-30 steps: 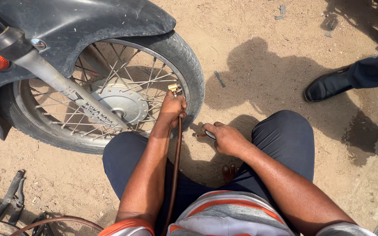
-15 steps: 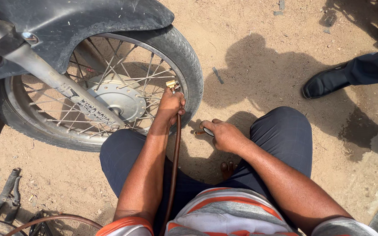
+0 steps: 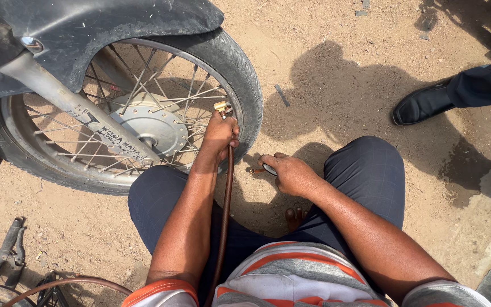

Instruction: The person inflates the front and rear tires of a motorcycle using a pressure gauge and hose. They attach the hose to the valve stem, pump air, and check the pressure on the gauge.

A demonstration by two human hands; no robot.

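Observation:
A motorcycle wheel (image 3: pixel 240 74) with a black tyre, silver spokes and a hub stands on sandy ground in front of me. My left hand (image 3: pixel 219 135) grips the brass end (image 3: pixel 221 106) of a brown air hose (image 3: pixel 224 216), pressed against the inner rim of the wheel. The hose runs down along my forearm to my lap. My right hand (image 3: pixel 290 173) rests low between my knees beside the tyre, closed on a small dark and white object (image 3: pixel 269 168) that I cannot identify.
A dark mudguard (image 3: pixel 120 23) and fork leg (image 3: pixel 69 105) cover the wheel's upper left. Another person's black shoe (image 3: pixel 424 103) and dark trouser leg stand at the right. Metal tools (image 3: pixel 7 250) and a hose loop lie at the bottom left.
The view has shifted slightly. My left hand stays on the hose end at the rim, and my right hand stays low beside the tyre.

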